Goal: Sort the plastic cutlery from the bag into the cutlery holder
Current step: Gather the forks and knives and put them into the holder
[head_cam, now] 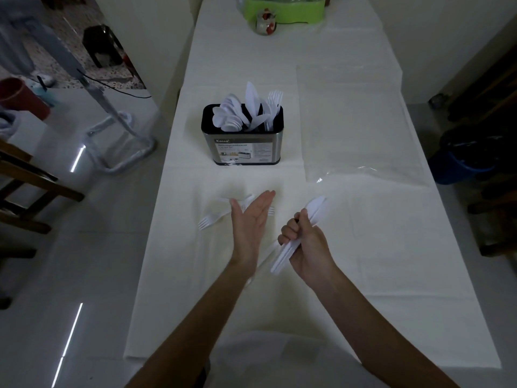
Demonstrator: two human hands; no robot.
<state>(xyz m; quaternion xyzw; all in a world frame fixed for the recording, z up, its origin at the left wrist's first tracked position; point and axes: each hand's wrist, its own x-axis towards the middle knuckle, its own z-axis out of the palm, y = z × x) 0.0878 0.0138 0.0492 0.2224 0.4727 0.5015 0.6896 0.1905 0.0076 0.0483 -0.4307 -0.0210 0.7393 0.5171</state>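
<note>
Bundle of white plastic cutlery [316, 205], gripped in curled right hand [303, 239]; left hand [250, 222] beside it, flat, fingers straight, above loose white plastic forks [208, 220]; black-rimmed steel cutlery holder [243, 144] beyond, part-filled; clear plastic bag [355, 121] flat at its right; long white-clothed table [363, 247]; glossy pale floor [84, 247].

Brushed-metal cutlery holder [242, 147], white plastic cutlery [253, 107], clear glossy plastic bag [358, 121], matt cloth-covered table [307, 303].

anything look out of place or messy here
Only a few loose forks stand out. They lie scattered on the table under the open left hand, pointing different ways, not yet in the holder. The right hand grips a bundle of knives. Nothing looks spilled or broken.
</note>
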